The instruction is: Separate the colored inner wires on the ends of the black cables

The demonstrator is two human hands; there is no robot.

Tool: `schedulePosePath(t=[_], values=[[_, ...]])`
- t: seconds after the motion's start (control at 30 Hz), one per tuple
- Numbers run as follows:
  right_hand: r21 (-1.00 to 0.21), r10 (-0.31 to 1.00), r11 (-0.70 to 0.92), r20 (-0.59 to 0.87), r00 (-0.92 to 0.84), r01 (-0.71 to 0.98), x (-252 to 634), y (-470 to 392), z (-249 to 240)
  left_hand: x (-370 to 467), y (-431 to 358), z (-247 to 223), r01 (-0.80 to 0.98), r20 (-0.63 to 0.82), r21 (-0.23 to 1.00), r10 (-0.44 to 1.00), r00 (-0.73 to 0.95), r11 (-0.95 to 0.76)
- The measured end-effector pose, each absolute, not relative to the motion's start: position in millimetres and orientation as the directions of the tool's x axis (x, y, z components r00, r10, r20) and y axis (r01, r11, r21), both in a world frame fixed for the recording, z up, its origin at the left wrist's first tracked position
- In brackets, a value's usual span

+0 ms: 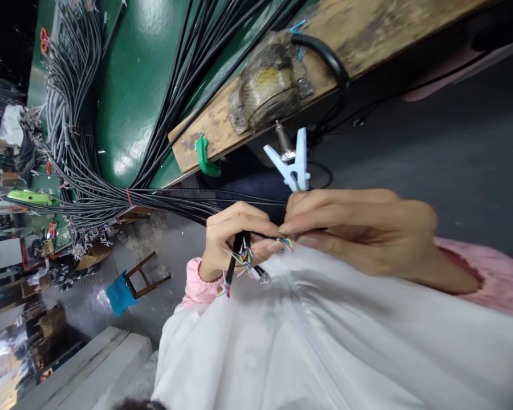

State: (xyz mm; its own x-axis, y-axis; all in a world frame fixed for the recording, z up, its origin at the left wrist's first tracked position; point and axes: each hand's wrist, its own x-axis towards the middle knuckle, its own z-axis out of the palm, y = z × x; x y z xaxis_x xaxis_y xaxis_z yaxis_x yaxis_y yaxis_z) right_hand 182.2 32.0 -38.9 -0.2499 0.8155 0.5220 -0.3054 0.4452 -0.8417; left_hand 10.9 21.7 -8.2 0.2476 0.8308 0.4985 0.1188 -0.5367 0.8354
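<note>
My left hand (233,230) is closed round the ends of several black cables (183,206). Thin coloured wires (244,259) fan out from the stripped ends below its fingers. Close against it on the right, my right hand (359,228) pinches the tip of one black cable, with coloured strands showing between the two hands. The exact grip of the right fingertips is partly hidden. Just above the right hand stands a light blue plastic clip (293,165), in front of the metal shaft of a small motor (269,85).
The motor sits on a wooden board (359,34) at the edge of a green table (128,74). A green clamp (205,156) grips the board's corner. Grey cable bundles (74,85) lie on the table. A blue-seated stool (122,293) stands on the floor at left.
</note>
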Motion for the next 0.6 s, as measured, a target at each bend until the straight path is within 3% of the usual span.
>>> schedulePosePath(t=[0.27, 0.6], values=[[-0.774, 0.762, 0.568, 0.623, -0.177, -0.281, 175, 31, -40, 13, 20, -19, 0.115, 0.588, 0.784, 0.788, 0.182, -0.611], [-0.793, 0.773, 0.584, 0.608, -0.179, -0.171, 178, 28, -37, 13, 17, -45, 0.058, 0.632, 0.768, 0.770, 0.087, -0.638]])
